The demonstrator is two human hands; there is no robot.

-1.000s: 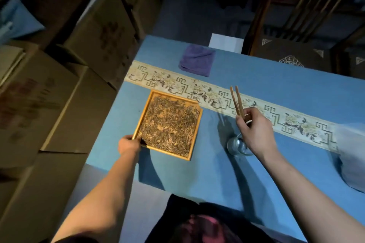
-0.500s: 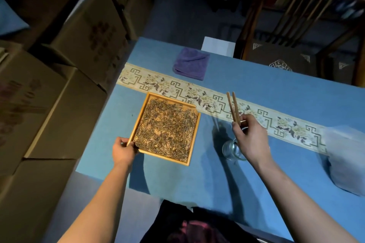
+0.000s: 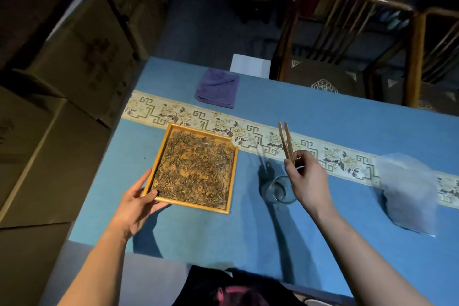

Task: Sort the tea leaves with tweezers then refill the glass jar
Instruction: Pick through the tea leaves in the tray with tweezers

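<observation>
While clasped at its near left corner by the left hand [image 3: 135, 202], thumb over the rim: wooden tray [image 3: 159, 156] on the blue surface [image 3: 223, 236], spread with tea leaves [image 3: 196, 169]. Right hand [image 3: 306, 177] raised, grip clenched on wooden tweezers [image 3: 286, 141], tips pointing up and away, slightly apart. Glass jar [image 3: 274, 190] just below that hand, right of the tray, partly hidden by the wrist. Purple cloth [image 3: 217, 88] beyond the patterned runner [image 3: 330, 156]; pale bag [image 3: 409, 189] far right.
</observation>
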